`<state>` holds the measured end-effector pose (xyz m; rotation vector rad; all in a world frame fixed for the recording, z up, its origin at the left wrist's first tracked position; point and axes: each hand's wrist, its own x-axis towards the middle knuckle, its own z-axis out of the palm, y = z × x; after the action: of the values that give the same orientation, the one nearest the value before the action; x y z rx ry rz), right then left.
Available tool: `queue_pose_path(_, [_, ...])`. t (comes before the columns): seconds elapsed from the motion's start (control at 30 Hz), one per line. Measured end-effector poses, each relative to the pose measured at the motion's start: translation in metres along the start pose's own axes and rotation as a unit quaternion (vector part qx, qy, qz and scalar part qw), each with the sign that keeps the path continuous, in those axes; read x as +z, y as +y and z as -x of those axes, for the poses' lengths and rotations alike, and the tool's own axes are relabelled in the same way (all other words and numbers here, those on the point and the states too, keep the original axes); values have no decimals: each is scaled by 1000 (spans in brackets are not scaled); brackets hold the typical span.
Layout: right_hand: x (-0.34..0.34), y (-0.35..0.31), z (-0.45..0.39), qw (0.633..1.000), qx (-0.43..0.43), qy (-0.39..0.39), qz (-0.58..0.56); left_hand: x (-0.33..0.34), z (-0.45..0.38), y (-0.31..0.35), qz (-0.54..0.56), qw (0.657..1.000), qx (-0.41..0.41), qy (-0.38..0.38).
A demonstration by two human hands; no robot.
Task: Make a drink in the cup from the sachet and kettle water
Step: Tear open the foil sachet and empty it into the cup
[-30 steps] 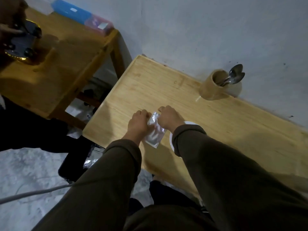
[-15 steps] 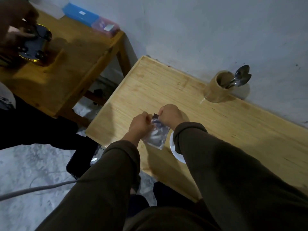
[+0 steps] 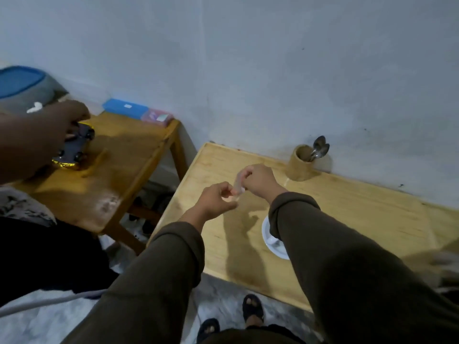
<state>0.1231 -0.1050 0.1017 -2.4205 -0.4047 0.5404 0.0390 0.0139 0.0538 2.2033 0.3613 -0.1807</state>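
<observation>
My right hand (image 3: 258,181) and my left hand (image 3: 216,201) both pinch a small pale sachet (image 3: 238,186), held in the air above the wooden table (image 3: 360,212). The sachet is blurred and mostly hidden by my fingers. A white cup (image 3: 273,242) stands on the table under my right forearm, which covers most of it. No kettle is in view.
A wooden holder (image 3: 300,165) with spoons (image 3: 320,148) stands by the wall. To the left, on a second wooden table (image 3: 129,155), another person's hand (image 3: 44,135) holds a dark and gold object (image 3: 74,150). Blue and pink boxes (image 3: 137,111) lie at its back. My feet (image 3: 252,306) stand below.
My hands have risen and moved farther over the table with the sachet. The camera has tilted up, showing more wall and the other person's hand.
</observation>
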Motion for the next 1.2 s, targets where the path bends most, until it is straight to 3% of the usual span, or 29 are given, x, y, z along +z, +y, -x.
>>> queue_pose_path(0.1, [-13,-8,19,998,-21,54,-27,-27,1,13,-4,998,31,57])
queue_pose_path(0.2, [-31,-16,42,997,-48,59,-18,-45,3,37,17,989,74,131])
queue_pose_path(0.4, [-60,-19,75,997,-54,47,5,-49,9,65,77,987,130,46])
queue_pose_path(0.53, [-74,-18,88,997,-61,53,-15,-43,12,78,110,981,159,33])
queue_pose_path(0.87, [-106,5,102,999,-29,42,-10,-19,9,115,162,976,146,-19])
queue_pose_path(1.03, [-118,23,101,992,-21,126,-8,0,7,134,139,978,151,-29])
queue_pose_path(1.2, [-125,36,104,986,-25,157,-40,17,7,148,152,974,164,-31])
